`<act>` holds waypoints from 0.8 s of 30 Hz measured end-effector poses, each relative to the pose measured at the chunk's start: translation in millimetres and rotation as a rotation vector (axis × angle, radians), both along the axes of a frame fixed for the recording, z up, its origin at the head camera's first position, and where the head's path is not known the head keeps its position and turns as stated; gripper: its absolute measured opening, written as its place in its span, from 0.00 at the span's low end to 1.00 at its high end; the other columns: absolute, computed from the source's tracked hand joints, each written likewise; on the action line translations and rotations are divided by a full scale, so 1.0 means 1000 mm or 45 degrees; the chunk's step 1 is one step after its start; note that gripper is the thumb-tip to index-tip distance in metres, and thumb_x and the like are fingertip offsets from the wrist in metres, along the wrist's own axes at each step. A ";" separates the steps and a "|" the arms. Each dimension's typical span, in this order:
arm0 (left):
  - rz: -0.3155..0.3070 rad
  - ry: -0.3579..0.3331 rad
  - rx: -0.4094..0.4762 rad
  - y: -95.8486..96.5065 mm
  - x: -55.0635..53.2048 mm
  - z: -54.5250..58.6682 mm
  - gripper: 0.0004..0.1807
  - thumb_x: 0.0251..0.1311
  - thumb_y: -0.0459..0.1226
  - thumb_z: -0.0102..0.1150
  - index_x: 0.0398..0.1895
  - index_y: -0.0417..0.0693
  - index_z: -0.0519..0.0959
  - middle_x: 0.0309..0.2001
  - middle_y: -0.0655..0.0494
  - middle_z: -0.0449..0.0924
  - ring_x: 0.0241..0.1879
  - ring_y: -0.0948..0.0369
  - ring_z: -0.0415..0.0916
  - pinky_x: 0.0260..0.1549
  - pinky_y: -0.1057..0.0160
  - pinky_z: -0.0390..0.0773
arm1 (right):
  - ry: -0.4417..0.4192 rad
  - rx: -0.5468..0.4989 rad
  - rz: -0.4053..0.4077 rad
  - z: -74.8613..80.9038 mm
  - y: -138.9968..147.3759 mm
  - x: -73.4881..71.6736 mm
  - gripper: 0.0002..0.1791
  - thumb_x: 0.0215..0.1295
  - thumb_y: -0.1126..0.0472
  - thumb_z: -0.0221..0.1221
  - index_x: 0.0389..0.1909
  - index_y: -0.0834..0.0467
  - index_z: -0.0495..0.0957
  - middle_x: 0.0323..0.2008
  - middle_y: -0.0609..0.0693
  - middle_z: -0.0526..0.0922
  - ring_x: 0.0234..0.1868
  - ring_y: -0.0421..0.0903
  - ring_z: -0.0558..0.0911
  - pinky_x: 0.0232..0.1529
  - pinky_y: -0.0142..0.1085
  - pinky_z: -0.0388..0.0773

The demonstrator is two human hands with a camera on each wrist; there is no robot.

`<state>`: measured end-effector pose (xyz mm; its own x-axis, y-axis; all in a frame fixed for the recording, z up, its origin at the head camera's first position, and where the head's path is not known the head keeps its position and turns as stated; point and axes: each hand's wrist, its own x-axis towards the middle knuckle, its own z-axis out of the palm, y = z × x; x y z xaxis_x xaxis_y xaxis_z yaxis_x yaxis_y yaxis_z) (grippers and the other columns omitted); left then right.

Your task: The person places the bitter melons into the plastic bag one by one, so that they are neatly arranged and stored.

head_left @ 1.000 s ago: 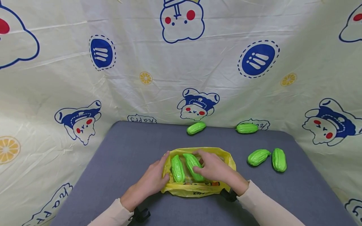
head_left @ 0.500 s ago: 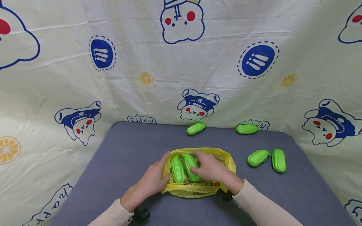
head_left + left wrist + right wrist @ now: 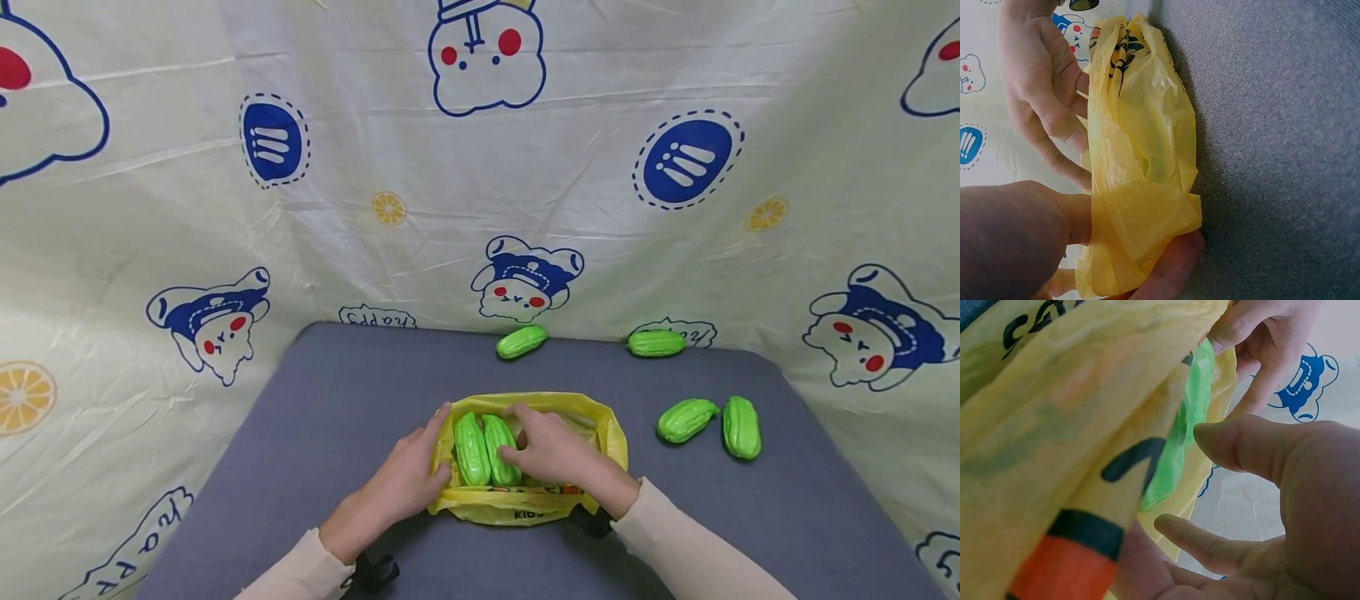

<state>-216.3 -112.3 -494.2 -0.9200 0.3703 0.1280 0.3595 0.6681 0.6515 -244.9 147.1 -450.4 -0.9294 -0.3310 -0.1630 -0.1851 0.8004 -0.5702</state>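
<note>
The left hand [image 3: 405, 477] grips the yellow bag [image 3: 487, 507], well in from the tabletop's [image 3: 360, 383] far edge; the right hand [image 3: 557, 450], digits spread, is at two green gourds [image 3: 471, 450] inside.

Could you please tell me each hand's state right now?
Left hand: holding the yellow bag by its rim.
Right hand: open, close beside a green vegetable.

A pale, creased sheet [image 3: 442, 167] fills the upper frame and both sides, printed with cartoon figures [image 3: 527, 279], blue ovals [image 3: 688, 159] and orange slices [image 3: 389, 208]. Light gleams softly on it at upper centre. A grey-blue tabletop [image 3: 360, 383] with rounded far corners spans the lower middle.
</note>
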 end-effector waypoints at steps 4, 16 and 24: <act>0.001 -0.010 0.003 0.000 0.000 0.000 0.49 0.73 0.28 0.66 0.95 0.40 0.58 0.53 0.36 0.86 0.27 0.60 0.71 0.28 0.60 0.75 | -0.009 -0.022 -0.003 0.000 0.002 0.000 0.33 0.80 0.54 0.75 0.79 0.60 0.79 0.41 0.51 0.92 0.33 0.43 0.85 0.34 0.40 0.81; 0.011 -0.011 -0.002 0.000 0.000 0.000 0.49 0.74 0.28 0.66 0.95 0.40 0.58 0.58 0.33 0.86 0.29 0.61 0.72 0.29 0.61 0.77 | 0.001 -0.034 -0.026 0.005 0.008 -0.001 0.34 0.80 0.53 0.74 0.80 0.58 0.78 0.48 0.54 0.95 0.41 0.45 0.90 0.42 0.45 0.88; 0.004 0.007 -0.003 -0.001 0.002 -0.001 0.48 0.74 0.28 0.67 0.95 0.40 0.59 0.53 0.36 0.86 0.27 0.61 0.72 0.27 0.61 0.75 | 0.042 -0.050 -0.030 0.011 0.012 -0.007 0.32 0.81 0.54 0.73 0.80 0.57 0.79 0.53 0.55 0.94 0.45 0.45 0.91 0.46 0.46 0.89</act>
